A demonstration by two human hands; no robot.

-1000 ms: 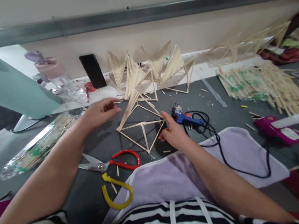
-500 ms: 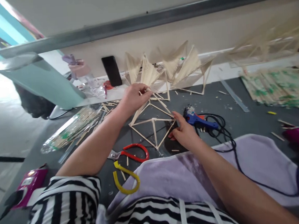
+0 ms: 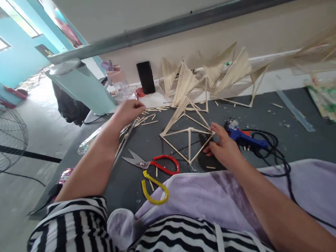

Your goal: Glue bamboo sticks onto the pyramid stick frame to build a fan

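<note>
A small stick frame [image 3: 190, 147] lies on the dark table, its upper part fanned with thin sticks. My right hand [image 3: 223, 143] is at its right corner, thumb and fingers apart, the fingertips at or very near the wood. My left hand [image 3: 132, 110] hovers near the cut stick pieces [image 3: 151, 115] left of the frame; its fingers are curled together, and anything between them is too small to make out. Behind stand finished-looking fanned stick structures [image 3: 185, 84]. Just right of my right hand lies a blue glue gun [image 3: 249, 139].
Open scissors [image 3: 165, 164] with red and yellow handles lie in front. Around them are a lilac cloth [image 3: 301, 193], a black phone [image 3: 146, 78], a mint tumbler [image 3: 86, 86], a clear ruler [image 3: 296, 112], bagged sticks [image 3: 334, 101] and a looping black cord [image 3: 290, 186].
My left hand has left the top of the stick frame and moved left to the loose pieces. My right hand stays at the frame's right corner. The view has shifted left.
</note>
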